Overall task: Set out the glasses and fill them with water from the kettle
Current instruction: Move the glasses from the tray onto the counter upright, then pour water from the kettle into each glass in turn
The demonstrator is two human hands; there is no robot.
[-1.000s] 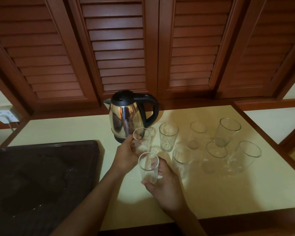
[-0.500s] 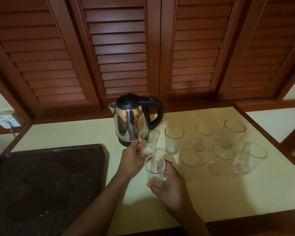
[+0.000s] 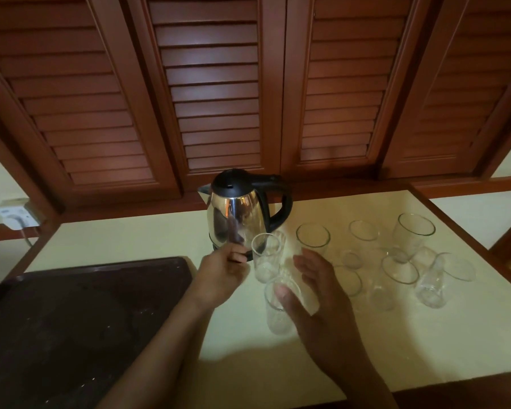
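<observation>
In the head view, the steel kettle (image 3: 239, 214), with its black lid and handle, stands upright at the middle of the frame on the pale surface (image 3: 307, 364), in front of brown louvred shutters (image 3: 213, 84). Just below and right of it is the far glass (image 3: 266, 256), empty. The left hand (image 3: 222, 271) reaches to its left wall with fingers curled, but I cannot tell whether they pinch the glass or only touch it. Lower, at the centre, the near glass (image 3: 278, 314) appears to stand on the surface. The right hand (image 3: 319, 293) is beside it, fingers spread wide and straight, thumb across the glass's side, gripping nothing. At the middle right the other glasses (image 3: 413, 236) stand close together, all seemingly empty. A dark tray (image 3: 71, 320) fills the lower left, and a wall socket (image 3: 15, 215) sits at the left edge. The step in hand looks like setting out: two glasses are being placed before the kettle, and no water is poured yet. Next, I judge, a hand must take the handle on the kettle's right side, lift, and tip the left-pointing spout over one glass. The glasses stand close together, so the pour must be steady and the arm kept clear of the rims.
</observation>
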